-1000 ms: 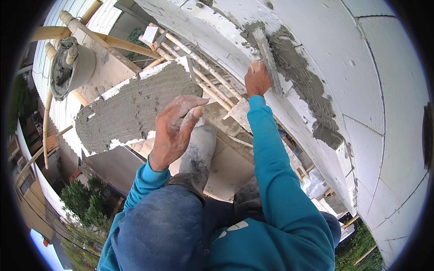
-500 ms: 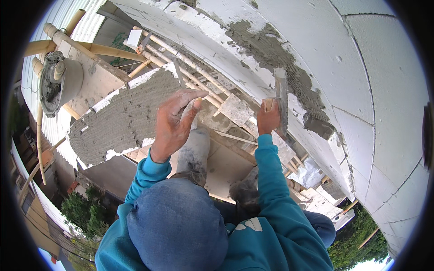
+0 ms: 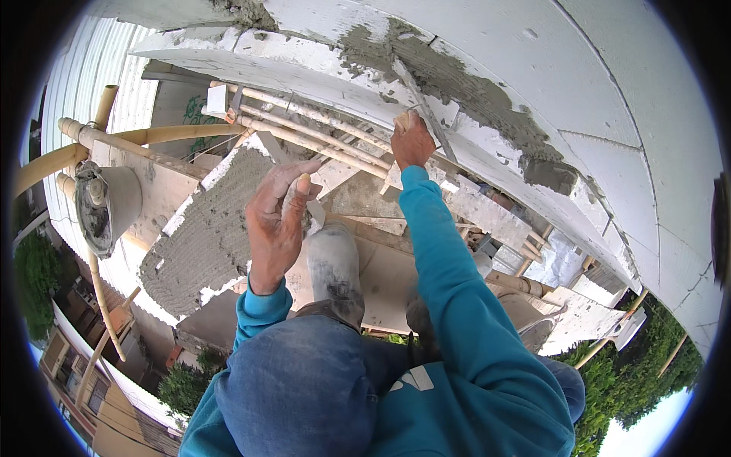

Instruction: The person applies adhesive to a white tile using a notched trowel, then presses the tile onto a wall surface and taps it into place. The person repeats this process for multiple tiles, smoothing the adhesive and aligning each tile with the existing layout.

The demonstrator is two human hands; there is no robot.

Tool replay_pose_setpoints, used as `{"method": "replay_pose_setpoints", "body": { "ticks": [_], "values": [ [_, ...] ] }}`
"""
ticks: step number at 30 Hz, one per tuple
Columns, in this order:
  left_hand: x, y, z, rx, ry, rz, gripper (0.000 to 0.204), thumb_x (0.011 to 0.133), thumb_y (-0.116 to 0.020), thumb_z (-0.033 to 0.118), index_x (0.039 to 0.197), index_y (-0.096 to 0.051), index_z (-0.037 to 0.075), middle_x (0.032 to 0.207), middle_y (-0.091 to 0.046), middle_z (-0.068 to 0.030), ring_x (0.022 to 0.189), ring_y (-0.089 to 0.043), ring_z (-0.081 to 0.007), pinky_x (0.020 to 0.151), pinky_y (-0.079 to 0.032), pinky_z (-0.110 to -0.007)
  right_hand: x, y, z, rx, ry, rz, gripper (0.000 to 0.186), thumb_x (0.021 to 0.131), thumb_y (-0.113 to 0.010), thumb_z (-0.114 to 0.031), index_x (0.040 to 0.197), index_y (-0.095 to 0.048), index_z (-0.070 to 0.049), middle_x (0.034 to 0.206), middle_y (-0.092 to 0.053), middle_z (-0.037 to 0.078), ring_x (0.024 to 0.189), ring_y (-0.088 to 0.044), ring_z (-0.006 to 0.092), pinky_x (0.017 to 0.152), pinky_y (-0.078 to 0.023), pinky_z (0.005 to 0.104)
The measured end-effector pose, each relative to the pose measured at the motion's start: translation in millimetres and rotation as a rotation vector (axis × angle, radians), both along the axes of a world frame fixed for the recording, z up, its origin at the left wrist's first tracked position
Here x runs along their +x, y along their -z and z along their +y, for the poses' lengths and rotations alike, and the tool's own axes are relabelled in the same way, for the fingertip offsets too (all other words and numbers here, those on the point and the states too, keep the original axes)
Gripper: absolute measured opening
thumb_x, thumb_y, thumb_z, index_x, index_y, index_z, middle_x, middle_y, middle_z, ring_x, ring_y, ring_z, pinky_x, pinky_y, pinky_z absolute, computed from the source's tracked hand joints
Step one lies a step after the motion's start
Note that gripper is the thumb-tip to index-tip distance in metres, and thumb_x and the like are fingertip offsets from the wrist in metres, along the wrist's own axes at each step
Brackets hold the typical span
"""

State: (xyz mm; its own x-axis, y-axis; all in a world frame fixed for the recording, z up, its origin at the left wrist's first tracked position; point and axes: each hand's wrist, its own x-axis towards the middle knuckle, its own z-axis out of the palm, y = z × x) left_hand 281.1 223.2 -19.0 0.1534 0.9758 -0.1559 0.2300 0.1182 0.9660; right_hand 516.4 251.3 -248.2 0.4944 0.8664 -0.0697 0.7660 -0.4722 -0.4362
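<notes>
My right hand [image 3: 413, 140] is closed around the wooden handle of a trowel [image 3: 423, 107]. The trowel's long, narrow, mortar-smeared blade lies against the white block wall [image 3: 525, 152], beside a rough strip of grey mortar [image 3: 464, 93]. My left hand [image 3: 276, 225], dusty with mortar, is half curled, thumb and forefinger apart. It hovers over or touches the right end of a large white block [image 3: 199, 295]; which of these I cannot tell. Ridged grey mortar [image 3: 202, 236] coats the block's upper face.
A mortar-caked bucket [image 3: 126, 202] stands at the left by bamboo poles [image 3: 171, 137]. More poles and planks [image 3: 472, 213] run between me and the wall. Past the scaffold's left side the ground, with trees and roofs, lies far below. A dusty trouser leg [image 3: 333, 266] is under my left hand.
My right hand and the trowel have shifted left and up along the wall, and the blade now slants. The view has turned slightly; my left hand keeps its half-curled shape by the block.
</notes>
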Motion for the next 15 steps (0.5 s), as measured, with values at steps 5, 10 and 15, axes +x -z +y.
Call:
{"method": "replay_pose_setpoints", "body": {
  "ticks": [5,10,15],
  "values": [
    [0,4,-5,-0.012,0.023,0.061,0.027,0.100,-0.058,0.024,0.115,-0.068,0.004,0.107,-0.066,-0.0116,0.083,-0.067,-0.0180,0.074,-0.054,-0.030,67,-1,-49,-0.053,0.056,-0.075,0.044,0.085,-0.068,-0.033,0.124,-0.059,-0.014,0.106,-0.069,0.015,0.095,-0.067,0.0370,0.081,-0.052,0.0476],
    [8,8,-5,-0.035,0.043,0.051,0.029,0.100,-0.058,0.027,0.115,-0.068,0.004,0.108,-0.066,-0.0117,0.085,-0.068,-0.0182,0.073,-0.054,-0.030,136,5,-91,-0.055,0.044,-0.137,0.045,0.084,-0.069,-0.037,0.123,-0.060,-0.018,0.106,-0.069,0.015,0.093,-0.067,0.0368,0.079,-0.052,0.0486],
    [16,13,-3,-0.034,0.074,0.099,0.032,0.100,-0.057,0.030,0.114,-0.069,0.004,0.107,-0.067,-0.0115,0.083,-0.068,-0.0176,0.073,-0.054,-0.030,186,-5,-114,-0.151,0.061,-0.106,0.052,0.083,-0.071,-0.048,0.121,-0.065,-0.013,0.111,-0.068,0.017,0.102,-0.065,0.0388,0.088,-0.051,0.0458]
  ]
}}
